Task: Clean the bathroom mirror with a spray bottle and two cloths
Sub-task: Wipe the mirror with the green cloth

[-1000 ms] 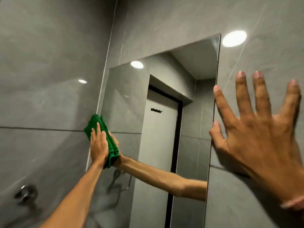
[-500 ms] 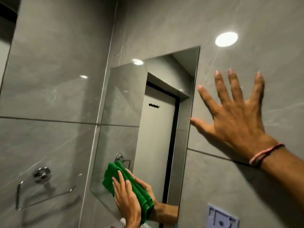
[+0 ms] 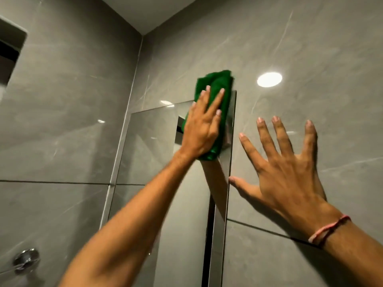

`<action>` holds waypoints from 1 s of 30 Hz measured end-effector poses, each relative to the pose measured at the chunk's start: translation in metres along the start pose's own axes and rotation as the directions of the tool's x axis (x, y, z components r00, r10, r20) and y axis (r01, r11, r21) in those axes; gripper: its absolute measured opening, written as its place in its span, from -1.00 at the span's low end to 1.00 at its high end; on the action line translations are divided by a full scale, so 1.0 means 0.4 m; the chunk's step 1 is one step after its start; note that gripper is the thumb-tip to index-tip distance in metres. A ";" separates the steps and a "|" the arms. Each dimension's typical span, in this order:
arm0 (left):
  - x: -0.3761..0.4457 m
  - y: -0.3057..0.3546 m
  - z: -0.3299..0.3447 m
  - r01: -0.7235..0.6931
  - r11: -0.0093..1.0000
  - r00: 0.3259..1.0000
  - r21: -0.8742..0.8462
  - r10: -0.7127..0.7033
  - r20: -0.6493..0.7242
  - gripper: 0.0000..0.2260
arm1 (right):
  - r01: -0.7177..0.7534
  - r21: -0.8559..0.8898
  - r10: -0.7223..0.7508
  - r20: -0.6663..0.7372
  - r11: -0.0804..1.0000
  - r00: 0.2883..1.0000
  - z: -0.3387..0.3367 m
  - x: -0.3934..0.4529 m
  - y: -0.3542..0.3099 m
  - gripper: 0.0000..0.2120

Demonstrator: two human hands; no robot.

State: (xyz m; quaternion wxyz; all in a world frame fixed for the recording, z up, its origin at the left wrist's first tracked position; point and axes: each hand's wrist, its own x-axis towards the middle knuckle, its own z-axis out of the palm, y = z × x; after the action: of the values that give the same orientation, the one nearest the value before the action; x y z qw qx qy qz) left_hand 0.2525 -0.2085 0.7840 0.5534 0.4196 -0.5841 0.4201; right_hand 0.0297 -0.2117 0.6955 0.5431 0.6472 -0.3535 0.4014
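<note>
The frameless mirror point(image 3: 153, 154) hangs on the grey tiled wall, seen at a steep angle. My left hand point(image 3: 202, 127) presses a folded green cloth point(image 3: 217, 83) flat against the mirror's top right corner; the cloth sticks out above the top edge onto the tile. My right hand point(image 3: 288, 179) lies flat with spread fingers on the wall tile just right of the mirror's right edge, holding nothing; a pink string band circles its wrist. No spray bottle or second cloth shows.
A chrome towel-holder mount point(image 3: 26, 261) sits on the left wall at the lower left. A recessed wall niche point(image 3: 10, 52) is at the upper left. A ceiling light reflection point(image 3: 269, 79) glares on the tile right of the cloth.
My left hand has swept the green cloth from the mirror's lower left up to its top right corner. My right hand stays flat on the wall. The view has tilted upward.
</note>
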 end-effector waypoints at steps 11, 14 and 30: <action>-1.032 -0.266 -0.050 0.912 0.390 0.374 -0.131 -0.918 -0.131 -0.54 | 0.012 -0.010 -0.012 -0.034 1.000 0.999 0.021 -0.011 -0.006 -0.03; -1.199 -0.001 0.020 0.923 0.385 0.380 -0.008 -0.913 -0.145 -0.52 | 0.012 0.023 -0.011 -0.054 1.000 0.998 0.022 -0.012 -0.001 -0.02; -0.223 0.139 0.024 0.261 0.954 0.961 -0.146 -0.271 -0.054 -0.43 | -0.135 0.657 0.185 -0.006 0.741 0.983 -0.078 -0.029 0.013 -0.33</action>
State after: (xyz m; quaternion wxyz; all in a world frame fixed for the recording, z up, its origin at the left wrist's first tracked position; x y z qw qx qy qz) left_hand 0.1999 -0.1992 0.6931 0.6535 0.4397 -0.5292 0.3155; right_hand 0.0158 -0.1816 0.6898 0.2585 0.7486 -0.2259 0.5672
